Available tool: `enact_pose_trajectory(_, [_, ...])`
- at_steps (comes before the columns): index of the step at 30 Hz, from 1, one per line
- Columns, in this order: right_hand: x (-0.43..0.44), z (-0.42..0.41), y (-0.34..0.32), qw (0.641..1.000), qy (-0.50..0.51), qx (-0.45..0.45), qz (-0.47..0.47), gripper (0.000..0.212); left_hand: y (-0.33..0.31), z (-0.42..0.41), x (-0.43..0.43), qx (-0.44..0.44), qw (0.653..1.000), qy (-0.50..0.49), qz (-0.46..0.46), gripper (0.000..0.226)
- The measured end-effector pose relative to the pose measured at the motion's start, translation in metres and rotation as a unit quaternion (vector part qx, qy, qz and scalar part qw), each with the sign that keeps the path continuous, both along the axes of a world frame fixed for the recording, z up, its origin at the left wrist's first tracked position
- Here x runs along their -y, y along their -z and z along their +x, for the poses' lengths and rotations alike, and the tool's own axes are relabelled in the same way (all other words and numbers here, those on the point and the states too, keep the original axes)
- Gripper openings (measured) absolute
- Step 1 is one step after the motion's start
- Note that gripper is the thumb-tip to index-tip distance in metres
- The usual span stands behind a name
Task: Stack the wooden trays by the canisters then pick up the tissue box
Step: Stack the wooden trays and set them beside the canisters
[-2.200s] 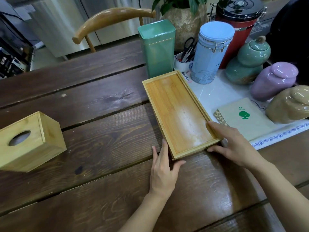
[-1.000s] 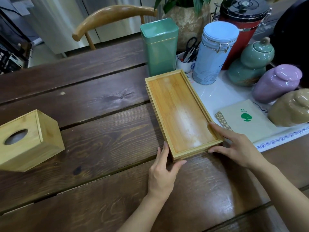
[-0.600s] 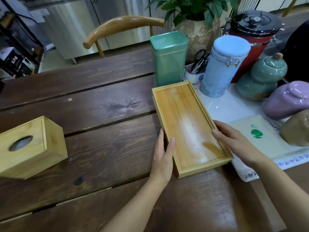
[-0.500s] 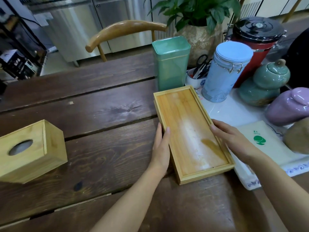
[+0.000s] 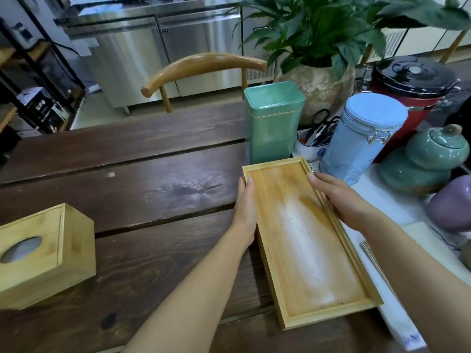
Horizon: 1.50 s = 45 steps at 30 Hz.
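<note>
The stacked wooden trays (image 5: 303,238) lie lengthwise on the dark table, their far end just in front of the green tin canister (image 5: 272,121) and left of the pale blue glass jar (image 5: 362,133). My left hand (image 5: 246,207) lies flat against the stack's left long side near the far end. My right hand (image 5: 341,200) rests on the right rim opposite it. Both hands press on the trays with fingers straight. The wooden tissue box (image 5: 43,256), with an oval opening on top, sits at the table's left edge, far from both hands.
A red canister with a black lid (image 5: 407,90), a green ceramic jar (image 5: 428,159) and a purple jar (image 5: 453,205) crowd the right side on a white mat (image 5: 397,312). A cup with scissors (image 5: 313,141), a potted plant (image 5: 318,82) and a wooden chair (image 5: 201,67) stand behind.
Both hands slid from the trays' near end along the long sides to the far end. The view moved closer and tilted up; the trays stay by the green tin.
</note>
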State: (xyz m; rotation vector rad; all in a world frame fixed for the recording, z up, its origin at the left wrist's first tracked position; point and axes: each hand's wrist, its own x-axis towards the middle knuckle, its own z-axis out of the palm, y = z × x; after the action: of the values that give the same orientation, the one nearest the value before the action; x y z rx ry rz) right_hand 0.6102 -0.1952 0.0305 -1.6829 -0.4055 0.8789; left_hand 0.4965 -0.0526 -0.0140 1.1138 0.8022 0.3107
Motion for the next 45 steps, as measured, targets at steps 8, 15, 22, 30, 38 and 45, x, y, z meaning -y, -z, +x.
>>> enact_pose_trajectory(8, [-0.004,-0.005,0.008,1.000,0.028,-0.003,0.002,0.027,0.012,0.007,0.004,0.021,0.999,-0.035,-0.007,0.063])
enact_pose_trajectory(15, [-0.002,-0.007,0.010,1.000,0.019,-0.007,-0.001,0.039,0.013,0.006,0.004,0.033,0.999,-0.032,-0.008,0.051])
enact_pose_trajectory(22, [0.005,-0.014,0.001,1.000,-0.002,0.011,-0.018,0.039,0.002,-0.008,0.014,0.045,0.999,-0.013,0.020,0.051])
enact_pose_trajectory(30, [0.062,-0.052,-0.006,0.999,-0.023,0.012,-0.047,0.018,-0.003,-0.066,0.074,0.053,0.998,-0.006,-0.021,0.056])
enact_pose_trajectory(38, [0.119,-0.091,-0.003,0.996,-0.030,0.017,-0.088,0.030,-0.016,-0.108,0.121,0.006,1.000,-0.004,-0.003,0.056])
enact_pose_trajectory(45, [0.114,-0.099,-0.021,0.990,-0.010,0.059,-0.128,0.035,-0.030,-0.123,0.112,-0.048,0.998,0.034,0.022,0.056])
